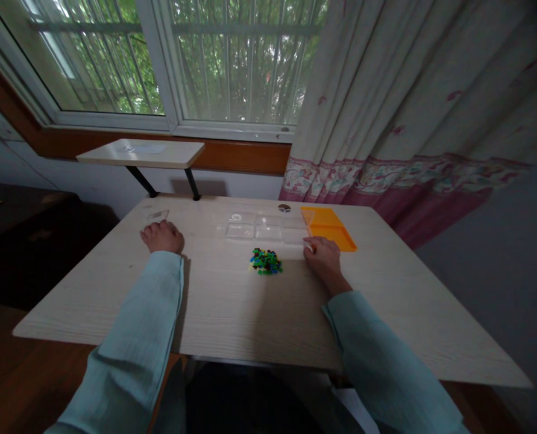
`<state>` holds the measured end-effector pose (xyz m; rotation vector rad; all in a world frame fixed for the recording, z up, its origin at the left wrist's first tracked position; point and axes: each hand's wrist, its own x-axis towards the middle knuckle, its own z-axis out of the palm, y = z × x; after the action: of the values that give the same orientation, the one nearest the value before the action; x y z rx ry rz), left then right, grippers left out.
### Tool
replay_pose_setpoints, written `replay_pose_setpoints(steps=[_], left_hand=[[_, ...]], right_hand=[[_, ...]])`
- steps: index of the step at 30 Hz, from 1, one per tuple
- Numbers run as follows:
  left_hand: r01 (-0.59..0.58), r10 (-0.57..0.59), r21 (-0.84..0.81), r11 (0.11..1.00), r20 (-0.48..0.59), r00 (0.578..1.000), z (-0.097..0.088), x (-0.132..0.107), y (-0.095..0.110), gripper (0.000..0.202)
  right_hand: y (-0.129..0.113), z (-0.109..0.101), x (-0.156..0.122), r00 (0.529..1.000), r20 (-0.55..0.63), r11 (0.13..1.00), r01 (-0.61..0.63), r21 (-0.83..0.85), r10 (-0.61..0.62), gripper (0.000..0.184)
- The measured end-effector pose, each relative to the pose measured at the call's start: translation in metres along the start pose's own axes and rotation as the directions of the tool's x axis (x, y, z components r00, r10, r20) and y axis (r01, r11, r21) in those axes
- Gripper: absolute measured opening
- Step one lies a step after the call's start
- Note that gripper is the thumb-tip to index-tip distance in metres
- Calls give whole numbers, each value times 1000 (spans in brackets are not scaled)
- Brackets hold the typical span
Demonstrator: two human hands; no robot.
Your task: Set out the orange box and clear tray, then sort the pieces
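Observation:
Palm down on the left of the table lies my left hand [163,236], its fingers loosely bent and nothing seen in them. Just beyond its fingertips is a small clear plastic piece [158,215]. My right hand [323,256] has its fingers drawn together at the near right corner of a clear plastic compartment tray [268,231], apparently gripping its edge. In front of the tray, between my hands, sits a small heap of green, blue, yellow and dark little plastic pieces [266,261]. Behind my right hand are orange plastic trays [329,228], side by side.
The pale wooden table [223,313] carries a raised shelf [146,154] at its back left, on black legs, with a clear sheet on top. A round dark disc [284,208] is set at the back edge. Window and curtain [367,120] stand behind.

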<state>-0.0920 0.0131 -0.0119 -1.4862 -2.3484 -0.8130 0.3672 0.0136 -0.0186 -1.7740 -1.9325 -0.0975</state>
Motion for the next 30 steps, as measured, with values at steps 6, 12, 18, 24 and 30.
replay_pose_setpoints(steps=[6,12,18,24,30], left_hand=[[-138,135,16,990,135,982,1,-9,31,39],[-408,457,-238,881,215,863,5,-21,57,35],[-495,636,-496,713,161,755,10,-31,69,45],[-442,617,-557,703,170,768,11,-31,69,47],[-443,617,-546,711,182,766,9,-31,69,46]], right_hand=[[0,0,0,1000,-4,1000,-6,-3,6,36],[0,-1,0,1000,9,1000,-19,11,19,35],[-2,-3,0,997,50,998,-56,-7,57,36],[-2,-3,-1,998,49,999,-47,-22,48,35],[-2,-4,0,998,55,999,-33,-10,33,35]])
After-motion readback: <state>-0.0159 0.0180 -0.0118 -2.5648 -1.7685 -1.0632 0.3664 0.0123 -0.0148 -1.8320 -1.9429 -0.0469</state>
